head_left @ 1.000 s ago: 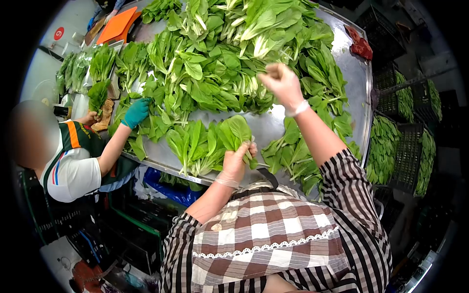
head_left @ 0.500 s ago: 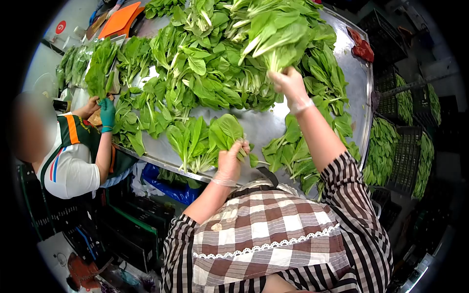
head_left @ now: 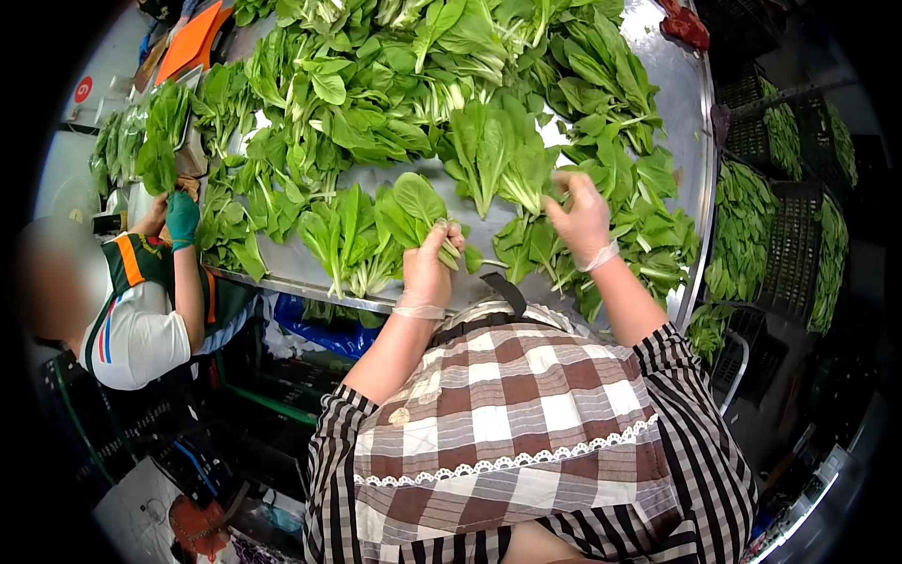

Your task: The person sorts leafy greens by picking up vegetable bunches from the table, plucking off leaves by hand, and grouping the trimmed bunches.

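My left hand [head_left: 428,270] is closed round the stems of a small leafy green bunch [head_left: 413,209], above the table's near edge. Just left of it, more greens [head_left: 343,235] lie on the metal table [head_left: 376,177]. My right hand [head_left: 581,222], fingers parted and curved, is beside the pale stem ends of loose greens [head_left: 498,155] lying in front of it; nothing shows in its grasp. Both hands appear to wear thin clear gloves. A large heap of leafy greens [head_left: 376,85] covers the far part of the table.
At the left a co-worker [head_left: 141,320] with a green glove [head_left: 182,220] holds a bunch of greens [head_left: 157,162]. Black crates [head_left: 789,246] with greens stand at the right. An orange board [head_left: 191,42] is at the far left, a red cloth [head_left: 684,25] at the far right.
My right hand lifted greens from the heap, brought them nearer and let them go on the table. My left hand kept its bunch. The co-worker's gloved hand moved from the table to the held bunch.
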Available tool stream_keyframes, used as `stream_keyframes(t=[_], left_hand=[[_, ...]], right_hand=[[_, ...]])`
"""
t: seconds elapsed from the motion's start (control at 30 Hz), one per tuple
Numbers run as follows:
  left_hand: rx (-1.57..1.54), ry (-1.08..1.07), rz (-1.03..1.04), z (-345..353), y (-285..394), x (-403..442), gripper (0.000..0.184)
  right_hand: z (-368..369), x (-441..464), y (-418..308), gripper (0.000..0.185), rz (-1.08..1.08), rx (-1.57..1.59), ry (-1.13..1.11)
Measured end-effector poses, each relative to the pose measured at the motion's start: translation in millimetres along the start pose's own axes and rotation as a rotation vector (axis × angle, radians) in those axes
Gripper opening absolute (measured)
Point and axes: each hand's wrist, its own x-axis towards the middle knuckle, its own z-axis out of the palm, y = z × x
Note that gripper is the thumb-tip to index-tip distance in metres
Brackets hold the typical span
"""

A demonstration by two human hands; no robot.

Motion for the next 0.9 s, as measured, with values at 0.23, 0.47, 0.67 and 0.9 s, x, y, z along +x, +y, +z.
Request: stream_keyframes(t=[0.23, 0.47, 0.67, 0.9], left_hand=[[-0.005, 0.000, -0.026, -2, 0, -2, 0.025], [0.004, 0.012, -0.021, -4, -1, -5, 0.028], [0.092, -0.041, -0.177, 0, -6, -2, 0.032], [0.186, -0.165, -0.166, 11, -1, -9, 0.033]], right_hand=[[69, -13, -39, 0.033, 0.285, -0.049, -0.439], [96, -15, -23, 0.030, 0.448, 0.234, -0.383], [35, -29, -58, 0.020, 0.606, 0.949, -0.786], [20, -46, -55, 0.019, 0.561, 0.978, -0.858]])
